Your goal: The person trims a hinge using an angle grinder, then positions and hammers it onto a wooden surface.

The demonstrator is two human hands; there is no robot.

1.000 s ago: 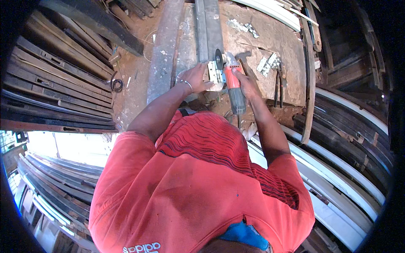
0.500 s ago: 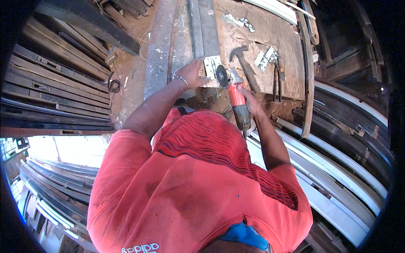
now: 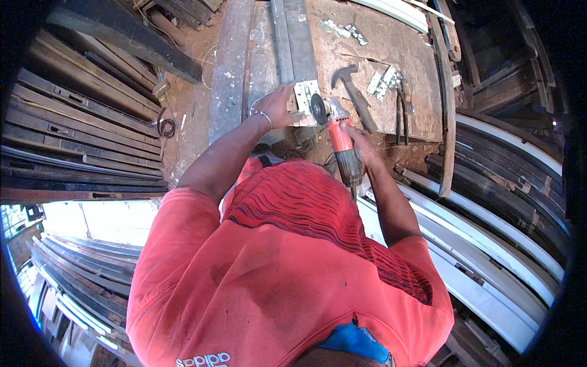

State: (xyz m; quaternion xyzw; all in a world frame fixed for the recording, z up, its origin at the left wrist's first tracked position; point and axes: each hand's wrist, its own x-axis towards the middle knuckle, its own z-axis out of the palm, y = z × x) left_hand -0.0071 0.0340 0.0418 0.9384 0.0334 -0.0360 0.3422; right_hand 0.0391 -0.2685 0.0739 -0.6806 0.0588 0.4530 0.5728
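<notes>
My right hand [image 3: 362,145] is closed around the red and dark body of an angle grinder [image 3: 342,136]. The grinder's dark round disc [image 3: 319,109] stands close to the right edge of a pale metal hinge [image 3: 304,98] with holes in it; whether they touch, I cannot tell. At the hinge's left edge, my left hand [image 3: 274,110] grips it with thumb and fingers, at the near end of a long dark wooden piece [image 3: 293,46]. A bracelet circles the left wrist. Right of the grinder lies a claw hammer [image 3: 359,105].
On the worn wooden bench [image 3: 409,67] lie more metal hinges [image 3: 384,83], loose metal pieces [image 3: 343,30] and long-handled pincers [image 3: 402,116]. Stacked dark timber [image 3: 79,122] fills the left side. Long white boards [image 3: 477,269] lie at the right. A coiled black cable [image 3: 166,125] rests on the floor.
</notes>
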